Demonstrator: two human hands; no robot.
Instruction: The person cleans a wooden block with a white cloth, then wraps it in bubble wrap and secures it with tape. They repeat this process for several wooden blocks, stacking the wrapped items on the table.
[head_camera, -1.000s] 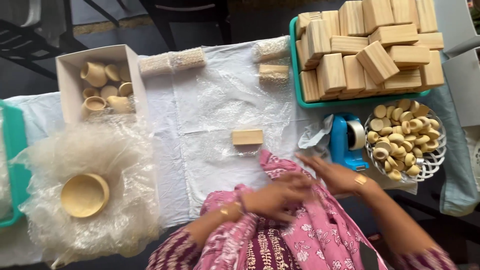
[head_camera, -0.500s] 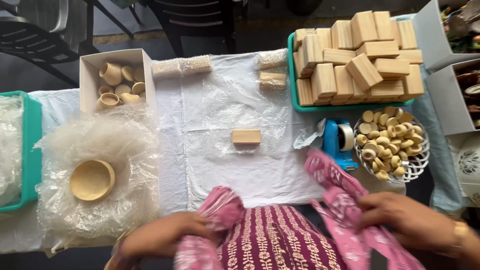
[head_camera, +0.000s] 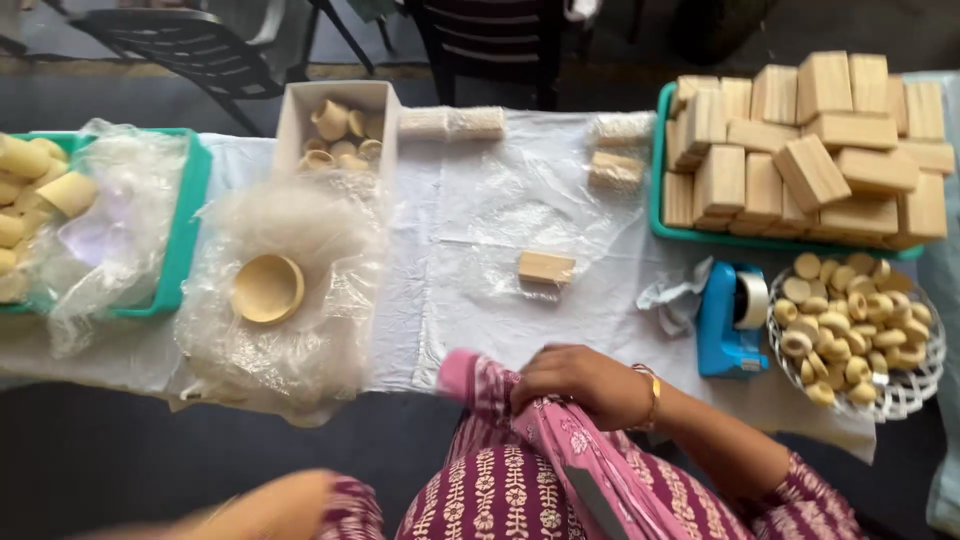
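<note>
My right hand (head_camera: 578, 384) is closed on the pink patterned scarf (head_camera: 560, 450) at the table's near edge, in front of my lap. My left hand (head_camera: 262, 506) is low at the bottom left, blurred, below the table edge; I cannot tell what it holds. A single tan wooden block (head_camera: 546, 267) lies on the clear plastic sheet in the middle of the white-covered table (head_camera: 470, 200), a little beyond my right hand.
A teal tray of stacked wooden blocks (head_camera: 800, 150) sits back right. A white basket of small round pieces (head_camera: 858, 334) and a blue tape dispenser (head_camera: 730, 320) stand right. A cardboard box of cups (head_camera: 340, 130), a round bowl on plastic (head_camera: 267, 289) and a teal tray (head_camera: 185, 230) lie left.
My right hand has moved left to the middle and gripped the scarf. My left hand has dropped lower and further left. The view has shifted right.
</note>
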